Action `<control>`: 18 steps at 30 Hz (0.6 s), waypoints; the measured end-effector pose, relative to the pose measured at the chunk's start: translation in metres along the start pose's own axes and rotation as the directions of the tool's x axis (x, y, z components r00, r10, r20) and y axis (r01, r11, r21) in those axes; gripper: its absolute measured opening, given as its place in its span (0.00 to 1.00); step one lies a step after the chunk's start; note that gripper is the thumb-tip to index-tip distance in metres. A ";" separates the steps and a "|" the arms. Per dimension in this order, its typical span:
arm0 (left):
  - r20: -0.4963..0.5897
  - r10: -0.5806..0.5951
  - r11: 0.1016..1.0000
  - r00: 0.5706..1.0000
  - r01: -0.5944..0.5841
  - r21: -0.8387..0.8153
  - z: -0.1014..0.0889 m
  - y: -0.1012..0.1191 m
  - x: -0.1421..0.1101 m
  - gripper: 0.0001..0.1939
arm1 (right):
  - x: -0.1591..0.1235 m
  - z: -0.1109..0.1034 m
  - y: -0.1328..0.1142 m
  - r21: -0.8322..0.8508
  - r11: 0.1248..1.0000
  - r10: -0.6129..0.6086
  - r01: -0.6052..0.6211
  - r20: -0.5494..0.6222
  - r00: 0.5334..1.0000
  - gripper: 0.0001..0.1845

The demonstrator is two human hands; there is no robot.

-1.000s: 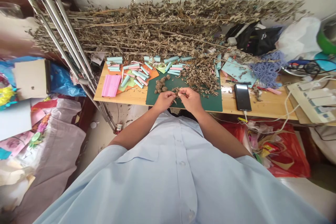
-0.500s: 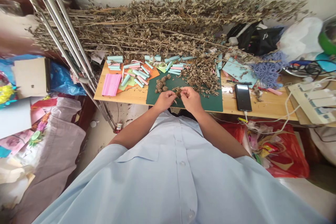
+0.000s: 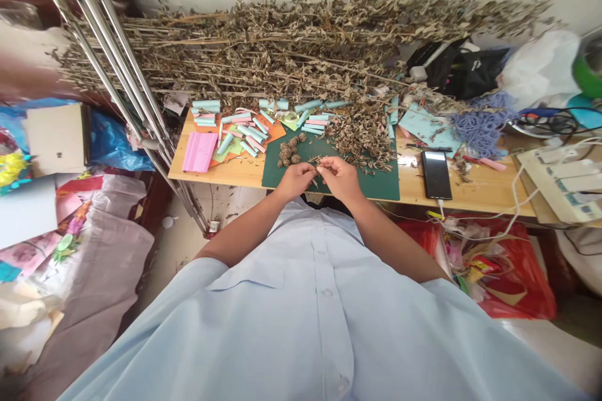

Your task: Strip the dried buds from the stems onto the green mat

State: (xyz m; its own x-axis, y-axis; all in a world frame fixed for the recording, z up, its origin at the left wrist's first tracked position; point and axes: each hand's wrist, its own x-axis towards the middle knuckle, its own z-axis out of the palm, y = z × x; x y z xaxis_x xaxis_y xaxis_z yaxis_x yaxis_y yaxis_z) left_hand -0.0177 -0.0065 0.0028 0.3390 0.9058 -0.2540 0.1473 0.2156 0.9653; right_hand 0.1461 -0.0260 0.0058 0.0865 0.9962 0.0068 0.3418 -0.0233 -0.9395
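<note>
Both hands meet over the front of a green cutting mat [image 3: 348, 186]. My left hand [image 3: 295, 180] is closed in a pinch on a dried plant sprig [image 3: 315, 182], whose thin end pokes out below the fingertips. My right hand [image 3: 342, 178] has thumb and fingertips pinched against the same sprig, touching the left fingertips. Most of the sprig is hidden by the fingers. Just beyond my left hand lies a cluster of brown dried balls [image 3: 289, 150]. A heap of loose dried leaves [image 3: 367, 141] spreads behind my right hand.
Long dried plant stalks [image 3: 282, 50] lie along the back. Rolled blue and pink papers [image 3: 254, 133] and a pink paper stack [image 3: 200, 151] are at left. A phone [image 3: 436, 175] on a cable, purple cord [image 3: 484, 125] and a power strip [image 3: 564, 175] are at right. A metal tripod [image 3: 126, 75] stands left.
My right fingertips have shifted slightly left, up against the left ones. The leafy tuft that showed between the hands is now less visible. My left hand has hardly moved.
</note>
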 end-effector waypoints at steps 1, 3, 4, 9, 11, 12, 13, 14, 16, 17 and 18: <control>0.002 0.011 1.000 1.000 -0.011 0.017 0.000 0.000 0.000 0.14 | 0.000 0.001 0.002 0.008 1.000 -0.009 0.009 0.003 1.000 0.15; 0.003 0.027 0.999 1.000 -0.027 0.043 0.000 -0.001 0.000 0.13 | 0.002 0.003 0.006 0.004 1.000 -0.027 0.027 -0.007 1.000 0.16; 0.004 0.029 0.998 1.000 -0.029 0.049 0.000 -0.001 0.001 0.13 | 0.002 0.003 0.008 -0.003 1.000 -0.029 0.029 -0.018 0.999 0.17; 0.003 0.018 0.998 1.000 -0.018 0.053 0.000 -0.001 0.000 0.13 | 0.002 0.001 0.009 -0.048 0.999 -0.020 0.016 -0.084 0.996 0.17; -0.005 0.014 0.998 1.000 -0.014 0.054 0.000 0.000 -0.001 0.13 | 0.004 -0.001 0.009 -0.055 0.998 -0.024 0.017 -0.117 0.993 0.16; -0.009 0.011 0.999 1.000 -0.011 0.051 0.000 0.000 -0.001 0.13 | 0.005 -0.002 0.009 -0.054 0.998 -0.024 0.017 -0.131 0.991 0.16; -0.011 0.007 0.999 1.000 -0.007 0.043 0.000 0.000 -0.001 0.13 | 0.006 -0.003 0.009 -0.050 0.999 -0.022 0.015 -0.140 0.990 0.16; -0.011 0.002 1.000 1.000 -0.002 0.030 0.000 0.000 -0.001 0.14 | 0.007 -0.004 0.010 -0.047 0.999 -0.020 0.013 -0.145 0.989 0.16; -0.006 -0.009 1.000 1.000 0.009 -0.001 0.000 0.000 -0.001 0.14 | 0.007 -0.005 0.009 -0.050 0.999 -0.018 0.010 -0.145 0.989 0.16; -0.004 -0.011 1.000 1.000 0.011 -0.013 0.000 -0.001 0.000 0.14 | 0.007 -0.005 0.008 -0.059 0.998 -0.017 0.009 -0.142 0.990 0.16; -0.003 -0.011 1.000 1.000 0.011 -0.020 0.000 -0.001 0.000 0.14 | 0.007 -0.005 0.007 -0.069 0.998 -0.015 0.006 -0.137 0.990 0.15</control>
State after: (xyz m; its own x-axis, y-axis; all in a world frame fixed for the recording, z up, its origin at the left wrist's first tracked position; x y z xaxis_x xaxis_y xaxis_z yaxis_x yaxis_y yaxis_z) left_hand -0.0178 -0.0071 0.0019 0.3342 0.9045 -0.2648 0.1324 0.2331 0.9634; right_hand 0.1543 -0.0199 0.0007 0.2090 0.9756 0.0679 0.4062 -0.0234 -0.9135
